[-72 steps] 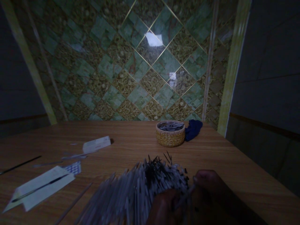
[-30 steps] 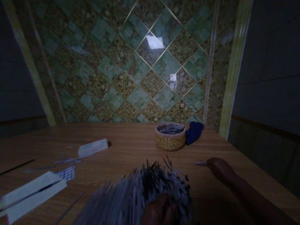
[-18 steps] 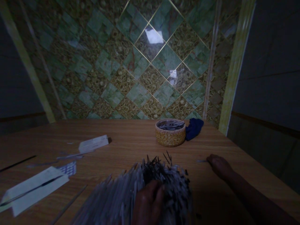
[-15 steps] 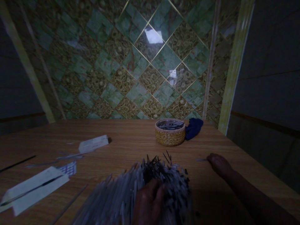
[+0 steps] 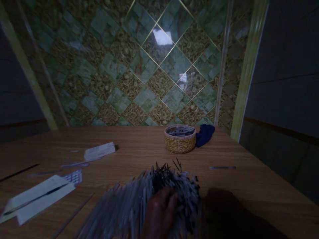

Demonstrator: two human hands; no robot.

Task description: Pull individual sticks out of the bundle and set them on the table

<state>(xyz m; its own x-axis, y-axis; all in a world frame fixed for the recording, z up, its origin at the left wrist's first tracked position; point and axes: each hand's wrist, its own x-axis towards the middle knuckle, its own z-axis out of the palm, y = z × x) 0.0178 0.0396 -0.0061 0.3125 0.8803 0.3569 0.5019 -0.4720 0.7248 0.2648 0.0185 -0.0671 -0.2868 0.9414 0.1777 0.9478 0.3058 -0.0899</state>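
Observation:
A large heap of thin grey-white strips with dark tips (image 5: 119,202) spreads across the near middle of the table. On top of it lies my left hand (image 5: 159,207), its fingers curled in against the dark part of the heap. What those fingers hold, if anything, is hidden. My right hand (image 5: 219,200) is low at the right, just beside the heap, dark and blurred, so its fingers cannot be made out. Beyond it a single thin strip (image 5: 221,167) rests on the wooden table, apart from both hands.
A round woven basket (image 5: 179,145) holding similar strips stands at the back, with a dark blue cloth (image 5: 205,134) beside it. To the left lie a white packet (image 5: 99,151), an opened paper piece (image 5: 45,196), a dark rod (image 5: 20,172) and a thin stick (image 5: 73,214).
My right hand has let go of the thin strip, which stays on the table, and has drawn back toward me and the heap. The left hand remains on the heap, nearly unmoved.

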